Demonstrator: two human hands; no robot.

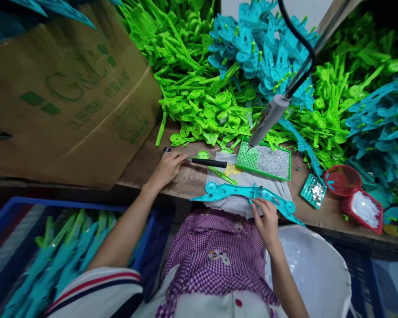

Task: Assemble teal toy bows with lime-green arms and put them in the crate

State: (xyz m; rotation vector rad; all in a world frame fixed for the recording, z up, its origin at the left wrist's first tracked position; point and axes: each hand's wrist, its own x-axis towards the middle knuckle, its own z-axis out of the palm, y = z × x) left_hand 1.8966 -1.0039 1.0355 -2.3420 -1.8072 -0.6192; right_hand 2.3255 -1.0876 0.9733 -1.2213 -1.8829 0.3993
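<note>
My left hand [168, 170] is closed around the hammer near its head, over the brown workbench. The black handle of the hammer [209, 163] points to the right. In front of my lap, a long curved turquoise plastic part [234, 190] lies at the bench's front edge, with thin wires along it. My right hand [265, 217] grips its lower edge, right of the middle, with fingertips pinched there. Under the part is a pale cloth [275, 185] with a yellow print. A slim green plastic part [223, 175] lies between the hammer and the turquoise part.
A grey electric screwdriver [268, 119] hangs over a green tray [288, 165] of small silver pieces. Piles of green parts [199, 92] and turquoise parts [258, 48] stand behind. A cardboard box [86, 132] is left; a blue crate [53, 202] and white bucket [331, 265] sit below.
</note>
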